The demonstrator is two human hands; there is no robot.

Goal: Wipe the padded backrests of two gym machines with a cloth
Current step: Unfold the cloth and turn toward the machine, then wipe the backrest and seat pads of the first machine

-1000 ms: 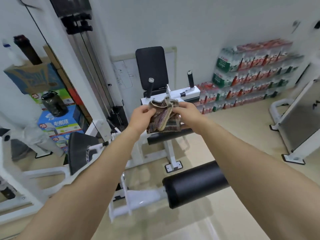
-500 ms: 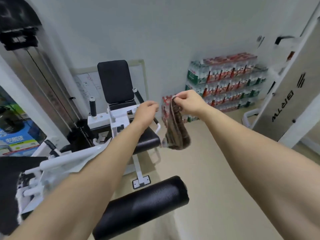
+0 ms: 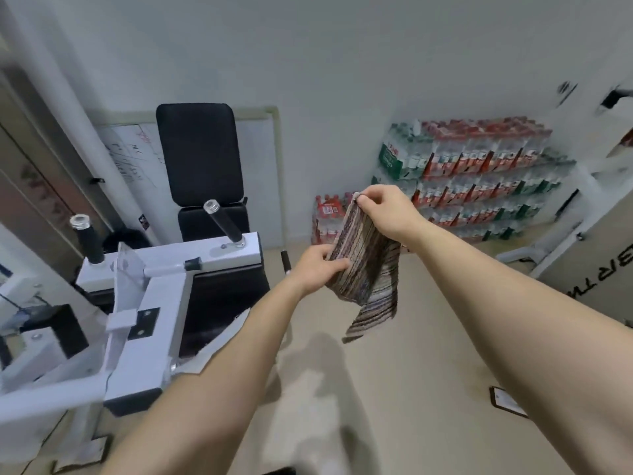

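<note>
On my far left I see the white machine frame [image 3: 150, 303], with two black grip posts [image 3: 222, 224] standing up from its crossbar. Behind them the black padded backrest [image 3: 200, 152] stands upright in front of a whiteboard [image 3: 255, 149] that leans on the wall. To the right of the machine, my left hand [image 3: 317, 269] grips the lower left edge of the striped cloth [image 3: 368, 269], with the thumb laid across its face. The cloth hangs in the air over the beige floor [image 3: 428, 371], well apart from the backrest, and a loose tail dangles below. My right hand [image 3: 383, 207] pinches its top corner between thumb and fingertips. Farther right, packs of bottled water [image 3: 479, 173] are stacked against the wall. At the far right edge is a pale machine panel [image 3: 599, 262] with dark lettering.
</note>
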